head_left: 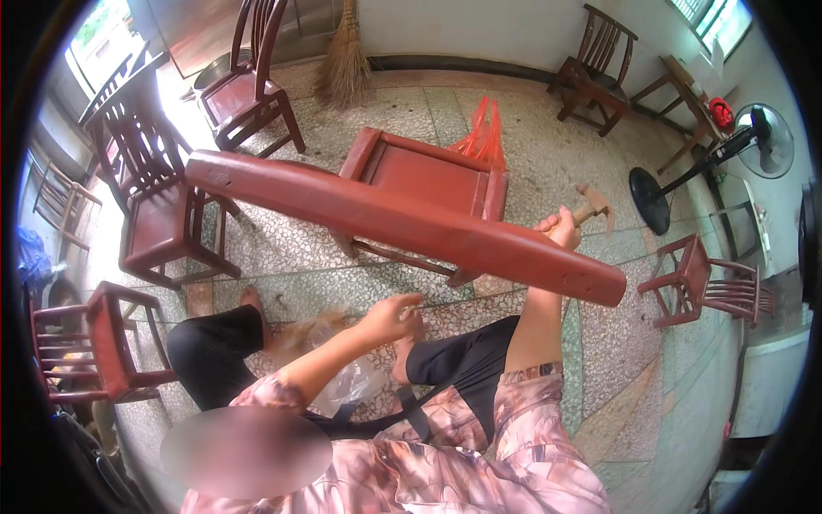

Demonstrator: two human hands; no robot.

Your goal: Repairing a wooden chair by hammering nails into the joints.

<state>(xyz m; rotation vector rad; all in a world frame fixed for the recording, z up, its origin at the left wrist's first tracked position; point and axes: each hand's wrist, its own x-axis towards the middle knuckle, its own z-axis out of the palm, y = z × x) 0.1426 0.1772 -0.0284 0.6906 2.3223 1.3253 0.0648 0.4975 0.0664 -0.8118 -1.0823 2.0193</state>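
Note:
A reddish-brown wooden chair stands in front of me, its long top rail crossing close to my view and its seat beyond. My right hand is wrapped round the wooden handle of a claw hammer, just past the rail's right part. The rail hides part of that hand and wrist. On the near side of the rail, my left hand is raised with its fingers curled together. Whatever those fingers hold, if anything, is too small to make out.
A red plastic bag is at the seat's far right corner. More wooden chairs stand at the left, far right and right. A straw broom leans at the back; a black fan stands right. Clear plastic lies near my feet.

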